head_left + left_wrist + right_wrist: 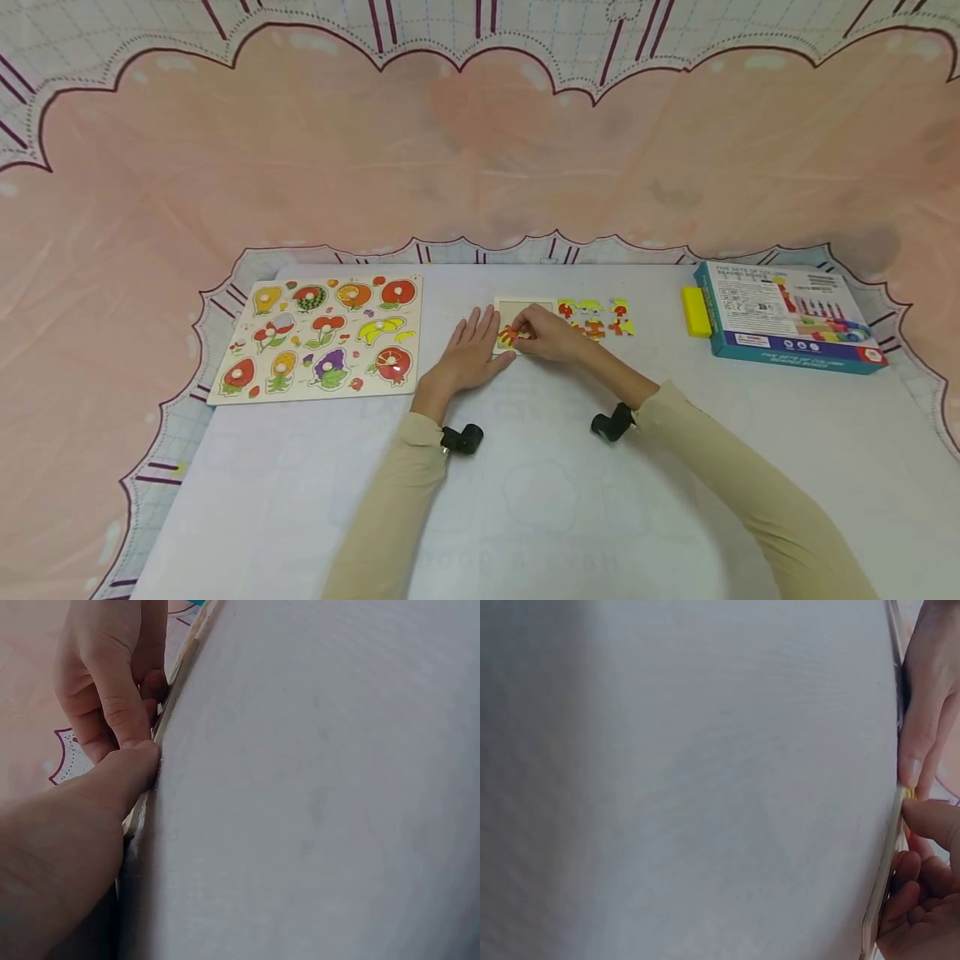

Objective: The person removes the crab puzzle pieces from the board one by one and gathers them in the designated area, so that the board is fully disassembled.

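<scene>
A small wooden puzzle tray (525, 300) lies at the middle of the table, its lower right partly covered by my right hand (551, 335). That hand pinches a yellow and red jigsaw piece (507, 337) at the tray's lower left corner, thumb and index fingertips together. My left hand (467, 354) lies flat with straight fingers along the tray's left side, thumb at the near edge. Seen from the right wrist, the left thumb (913, 757) comes down close to the right fingertips. Several loose jigsaw pieces (592, 329) lie just right of the tray, some partly behind the right hand.
To the left lies a large fruit peg puzzle board (414, 333), its fruit pieces in place. A teal and white box (787, 312) stands at the right, with a yellow block (696, 312) against its left side. A patterned cloth (480, 167) hangs behind the table.
</scene>
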Motion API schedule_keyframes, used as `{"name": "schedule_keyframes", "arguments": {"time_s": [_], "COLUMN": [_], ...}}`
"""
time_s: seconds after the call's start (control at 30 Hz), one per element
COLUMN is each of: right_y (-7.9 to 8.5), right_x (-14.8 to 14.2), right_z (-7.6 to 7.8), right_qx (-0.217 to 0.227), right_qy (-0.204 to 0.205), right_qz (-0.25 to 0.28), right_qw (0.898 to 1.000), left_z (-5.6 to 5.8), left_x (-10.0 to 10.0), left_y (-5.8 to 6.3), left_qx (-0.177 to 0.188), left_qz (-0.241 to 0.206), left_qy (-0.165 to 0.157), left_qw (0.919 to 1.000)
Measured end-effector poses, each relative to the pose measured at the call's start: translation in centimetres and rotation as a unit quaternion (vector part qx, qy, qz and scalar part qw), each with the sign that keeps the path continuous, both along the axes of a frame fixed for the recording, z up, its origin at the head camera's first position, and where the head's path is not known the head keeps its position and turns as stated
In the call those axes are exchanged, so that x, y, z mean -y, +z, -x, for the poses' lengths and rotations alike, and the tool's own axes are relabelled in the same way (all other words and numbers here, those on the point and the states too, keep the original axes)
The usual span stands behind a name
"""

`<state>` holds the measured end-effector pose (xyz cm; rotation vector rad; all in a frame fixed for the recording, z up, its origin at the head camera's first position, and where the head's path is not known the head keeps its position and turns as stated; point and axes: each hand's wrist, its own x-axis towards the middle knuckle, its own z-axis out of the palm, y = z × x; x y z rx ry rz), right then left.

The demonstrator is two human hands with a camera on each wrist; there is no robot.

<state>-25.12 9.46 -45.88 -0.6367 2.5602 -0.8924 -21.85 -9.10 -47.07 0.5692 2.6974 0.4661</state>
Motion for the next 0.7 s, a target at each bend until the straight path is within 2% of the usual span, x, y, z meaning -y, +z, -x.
{"name": "schedule_keyframes", "arguments": {"time_s": [0.47,0.7], "right_y": [0.14,-0.01], "right_x": [-0.17,-0.33], "right_z": [-0.23,-0.15], "right_qx": [0.019,0.011], "right_qy": [-0.003,0.0], "right_qz": [0.042,0.06], "right_qw": [0.999,0.998], "left_z": [-0.07,-0.14], "left_x": [-0.05,-0.08], "left_y": [-0.02,0.07], "left_qx": [-0.001,-0.007], "left_qz": [-0.001,0.002], "left_qy": [0.003,-0.001], "left_qw": [1.0,1.0]}}
